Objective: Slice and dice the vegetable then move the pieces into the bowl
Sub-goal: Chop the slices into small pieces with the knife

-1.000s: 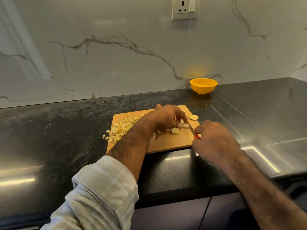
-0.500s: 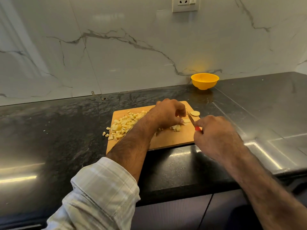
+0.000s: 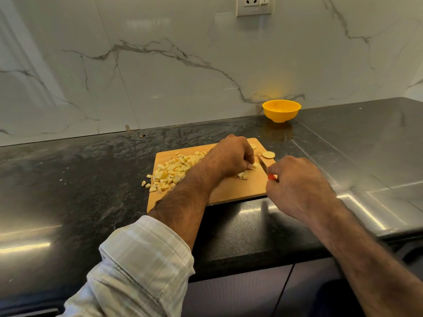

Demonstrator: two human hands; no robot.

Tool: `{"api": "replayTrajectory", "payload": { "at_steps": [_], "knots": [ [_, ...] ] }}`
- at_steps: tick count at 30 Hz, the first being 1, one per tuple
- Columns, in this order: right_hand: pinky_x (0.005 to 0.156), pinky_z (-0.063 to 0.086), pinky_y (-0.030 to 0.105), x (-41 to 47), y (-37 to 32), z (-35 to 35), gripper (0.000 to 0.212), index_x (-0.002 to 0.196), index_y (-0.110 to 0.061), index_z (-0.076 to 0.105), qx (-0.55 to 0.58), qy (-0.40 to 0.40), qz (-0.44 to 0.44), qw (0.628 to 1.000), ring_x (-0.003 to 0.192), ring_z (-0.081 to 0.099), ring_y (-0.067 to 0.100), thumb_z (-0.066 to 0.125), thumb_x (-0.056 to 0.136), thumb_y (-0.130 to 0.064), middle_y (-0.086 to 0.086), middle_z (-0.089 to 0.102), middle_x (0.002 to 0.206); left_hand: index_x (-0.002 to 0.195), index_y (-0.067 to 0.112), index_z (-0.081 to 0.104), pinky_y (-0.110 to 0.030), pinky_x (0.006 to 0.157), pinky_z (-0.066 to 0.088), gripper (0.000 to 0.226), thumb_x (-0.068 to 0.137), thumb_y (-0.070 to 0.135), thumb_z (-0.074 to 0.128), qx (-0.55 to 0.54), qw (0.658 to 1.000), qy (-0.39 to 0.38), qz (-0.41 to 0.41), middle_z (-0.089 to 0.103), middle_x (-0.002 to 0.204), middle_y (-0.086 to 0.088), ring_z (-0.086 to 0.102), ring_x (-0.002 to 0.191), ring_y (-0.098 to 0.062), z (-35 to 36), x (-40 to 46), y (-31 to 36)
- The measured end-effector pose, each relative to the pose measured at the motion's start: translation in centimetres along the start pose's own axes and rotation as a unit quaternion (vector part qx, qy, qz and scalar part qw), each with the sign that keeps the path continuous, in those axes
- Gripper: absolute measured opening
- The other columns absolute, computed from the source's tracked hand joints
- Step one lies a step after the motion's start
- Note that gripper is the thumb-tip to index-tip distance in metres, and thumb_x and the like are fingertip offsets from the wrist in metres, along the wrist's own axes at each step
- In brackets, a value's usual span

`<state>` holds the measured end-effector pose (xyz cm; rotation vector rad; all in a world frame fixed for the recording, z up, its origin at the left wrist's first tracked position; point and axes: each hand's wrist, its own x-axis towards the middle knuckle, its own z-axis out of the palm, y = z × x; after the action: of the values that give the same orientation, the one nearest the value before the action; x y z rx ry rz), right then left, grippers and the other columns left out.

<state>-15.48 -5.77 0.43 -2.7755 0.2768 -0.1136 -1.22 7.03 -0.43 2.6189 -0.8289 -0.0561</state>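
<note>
A wooden cutting board (image 3: 238,191) lies on the black counter. A pile of pale yellow diced pieces (image 3: 170,173) covers its left part, with a few spilled onto the counter. My left hand (image 3: 231,156) has its fingers curled down on a small strip of vegetable (image 3: 246,172) near the board's right side. My right hand (image 3: 295,186) grips a red-handled knife (image 3: 265,169), whose blade meets the strip beside my left fingertips. Round slices (image 3: 268,154) lie at the board's far right corner. The yellow bowl (image 3: 281,110) stands by the wall, apart from the board.
A marble wall with a socket (image 3: 254,5) rises behind the counter (image 3: 91,179). A steel surface (image 3: 377,202) adjoins the counter on the right. The counter's front edge runs just below the board.
The view has tilted and shifted slightly. Both hands stay at the right part of the board, the knife working against the strip; a few more cut bits lie there.
</note>
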Motion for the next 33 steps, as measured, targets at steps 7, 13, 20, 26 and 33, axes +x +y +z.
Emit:
{"api": "replayTrajectory", "payload": {
  "at_steps": [7, 13, 20, 26, 33],
  "knots": [
    [0.058, 0.043, 0.024, 0.1, -0.9, 2.3, 0.010, 0.101, -0.025, 0.068, -0.034, 0.006, -0.018, 0.999, 0.081, 0.054, 0.011, 0.063, 0.093, -0.027, -0.004, 0.058, 0.094, 0.102, 0.018, 0.084, -0.039, 0.091, 0.063, 0.013, 0.089, 0.016, 0.085, 0.006, 1.000, 0.020, -0.015, 0.079, 0.097, 0.003, 0.068, 0.092, -0.011, 0.2, -0.1, 0.3],
    [0.066, 0.052, 0.026, -0.4, -0.4, 0.9, 0.036, 0.126, -0.027, 0.070, 0.015, 0.015, -0.013, 1.000, 0.088, 0.060, 0.013, 0.068, 0.090, -0.027, -0.005, 0.064, 0.105, 0.105, 0.015, 0.083, -0.032, 0.092, 0.062, 0.017, 0.089, 0.008, 0.083, -0.034, 0.999, 0.002, -0.034, 0.078, 0.102, 0.001, 0.070, 0.093, -0.013, -0.7, -0.4, -0.3],
    [0.073, 0.051, 0.029, 0.2, -2.2, 2.4, 0.027, 0.120, -0.023, 0.065, -0.012, -0.013, -0.018, 1.000, 0.092, 0.056, 0.013, 0.069, 0.094, -0.031, -0.004, 0.056, 0.103, 0.093, 0.017, 0.081, -0.032, 0.086, 0.063, 0.013, 0.087, 0.005, 0.084, -0.036, 0.999, 0.006, -0.031, 0.076, 0.093, 0.001, 0.071, 0.090, -0.013, -0.9, -0.6, -0.6],
    [0.066, 0.050, 0.025, -0.3, -1.2, 0.6, 0.037, 0.127, -0.028, 0.071, -0.002, -0.006, -0.018, 1.000, 0.094, 0.060, 0.013, 0.071, 0.090, -0.027, -0.004, 0.064, 0.112, 0.093, 0.018, 0.078, -0.028, 0.082, 0.063, 0.019, 0.084, 0.003, 0.086, -0.057, 0.998, 0.014, -0.009, 0.074, 0.093, 0.002, 0.071, 0.089, -0.012, -1.3, -0.7, -1.1],
    [0.068, 0.048, 0.028, 0.6, -0.4, 0.5, 0.043, 0.135, -0.027, 0.066, -0.015, 0.027, 0.006, 1.000, 0.096, 0.058, 0.016, 0.068, 0.092, -0.028, -0.001, 0.065, 0.121, 0.093, 0.021, 0.079, -0.030, 0.077, 0.063, 0.009, 0.088, 0.020, 0.085, -0.065, 0.992, 0.110, 0.014, 0.074, 0.090, 0.007, 0.069, 0.083, -0.008, -1.7, -0.7, -3.0]
  ]
}}
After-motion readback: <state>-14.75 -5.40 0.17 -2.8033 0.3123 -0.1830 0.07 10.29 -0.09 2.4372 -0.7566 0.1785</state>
